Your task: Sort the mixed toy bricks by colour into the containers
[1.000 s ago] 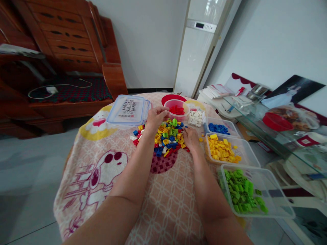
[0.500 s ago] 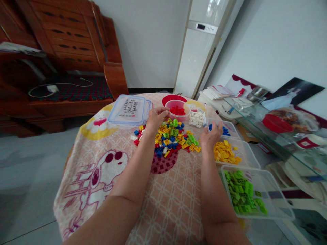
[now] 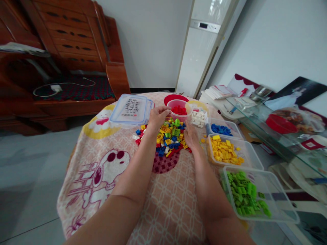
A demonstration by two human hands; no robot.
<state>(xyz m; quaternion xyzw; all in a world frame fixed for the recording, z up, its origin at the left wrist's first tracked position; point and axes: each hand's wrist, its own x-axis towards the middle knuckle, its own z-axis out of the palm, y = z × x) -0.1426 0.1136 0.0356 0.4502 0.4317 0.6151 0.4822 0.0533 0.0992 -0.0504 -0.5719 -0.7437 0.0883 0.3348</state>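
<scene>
Dark handwritten-style characters run in columns across the clear, blue-edged lid [image 3: 129, 109] at the table's far left, with a small red mark beside them; the characters are too small to read. No other lettering, brand or number is legible.

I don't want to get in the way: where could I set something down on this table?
Bare tablecloth shows between the left forearm and right forearm, nearer than the brick pile, and further left, between the lids, that forearm and the table edge. It is crowded around the left hand, right hand and bowl, and along the row of boxes.
</scene>
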